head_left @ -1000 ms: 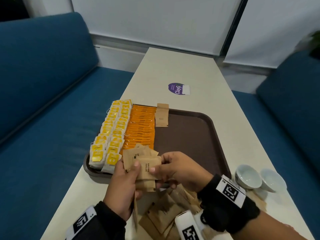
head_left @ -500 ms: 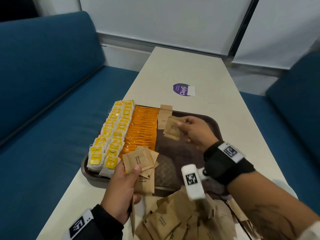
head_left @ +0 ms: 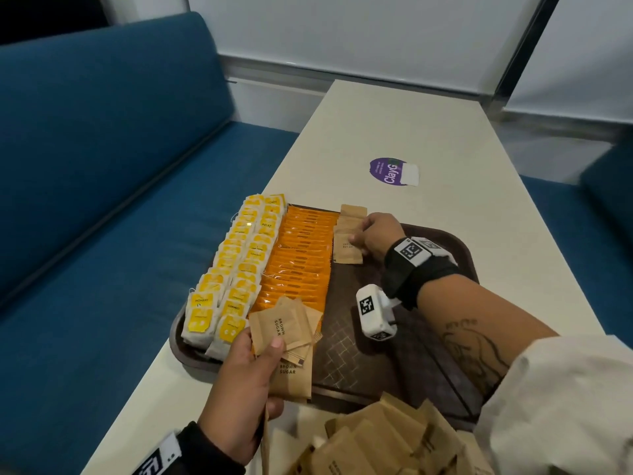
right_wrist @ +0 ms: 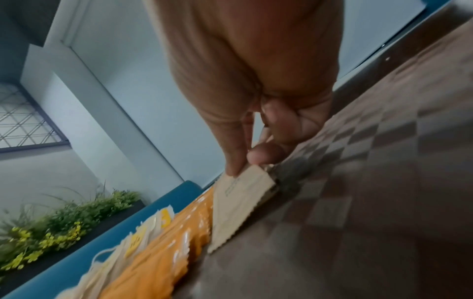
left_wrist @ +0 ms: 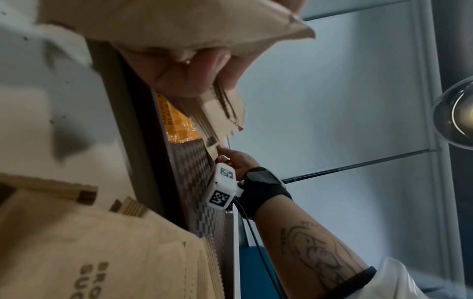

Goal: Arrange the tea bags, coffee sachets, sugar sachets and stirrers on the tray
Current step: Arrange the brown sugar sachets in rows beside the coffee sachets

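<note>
A brown tray holds two rows of yellow tea bags and a row of orange coffee sachets. At the tray's far end my right hand pinches a brown sugar sachet, laying it over another brown sachet beside the orange row. In the right wrist view the sachet is tilted, its lower edge on the tray. My left hand grips a fan of brown sugar sachets over the tray's near left corner.
A loose heap of brown sugar sachets lies on the cream table in front of the tray. A purple sticker is on the table beyond it. Blue benches flank the table.
My right hand took one sachet from the left hand's stack, carried it to the tray's far end and lowered it onto the sachet there. The left hand stayed with its stack.
</note>
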Demonstrator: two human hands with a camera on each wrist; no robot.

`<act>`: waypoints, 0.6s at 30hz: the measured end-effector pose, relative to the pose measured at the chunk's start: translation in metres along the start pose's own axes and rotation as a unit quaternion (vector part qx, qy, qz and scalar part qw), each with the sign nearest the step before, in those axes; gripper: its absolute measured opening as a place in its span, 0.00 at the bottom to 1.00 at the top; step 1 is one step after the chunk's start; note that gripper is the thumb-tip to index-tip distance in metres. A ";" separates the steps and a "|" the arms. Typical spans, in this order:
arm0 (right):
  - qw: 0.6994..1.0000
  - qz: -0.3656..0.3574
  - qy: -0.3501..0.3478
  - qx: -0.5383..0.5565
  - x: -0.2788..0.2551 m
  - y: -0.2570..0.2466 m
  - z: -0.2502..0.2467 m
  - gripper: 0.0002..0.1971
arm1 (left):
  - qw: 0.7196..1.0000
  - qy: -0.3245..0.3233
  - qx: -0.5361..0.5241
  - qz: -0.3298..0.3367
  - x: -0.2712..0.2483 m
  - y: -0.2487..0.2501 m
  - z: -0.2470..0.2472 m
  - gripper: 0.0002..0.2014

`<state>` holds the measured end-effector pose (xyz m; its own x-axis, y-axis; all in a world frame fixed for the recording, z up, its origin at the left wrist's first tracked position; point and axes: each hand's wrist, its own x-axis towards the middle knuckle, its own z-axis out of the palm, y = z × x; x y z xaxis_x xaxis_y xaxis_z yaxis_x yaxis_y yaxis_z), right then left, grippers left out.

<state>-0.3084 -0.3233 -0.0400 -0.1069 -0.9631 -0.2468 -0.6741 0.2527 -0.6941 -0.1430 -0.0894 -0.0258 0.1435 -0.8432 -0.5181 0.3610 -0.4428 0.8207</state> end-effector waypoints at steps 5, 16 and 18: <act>1.000 0.013 -0.002 -0.023 0.005 0.000 0.006 0.08 | 1.000 -0.001 0.006 -0.005 0.000 -0.001 0.000 0.09; 0.990 -0.060 -0.075 0.099 -0.091 -0.018 -0.041 0.14 | 0.999 -0.028 0.005 0.034 -0.014 0.007 0.003 0.11; 0.978 -0.084 -0.163 0.104 -0.132 -0.022 -0.046 0.15 | 0.998 -0.037 0.002 0.041 -0.018 0.008 0.005 0.12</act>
<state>-0.3132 -0.2063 0.0389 0.2539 -0.9209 -0.2956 -0.4961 0.1384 -0.8571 -0.1477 -0.0792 -0.0083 0.1042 -0.8970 -0.4297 0.3462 -0.3723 0.8611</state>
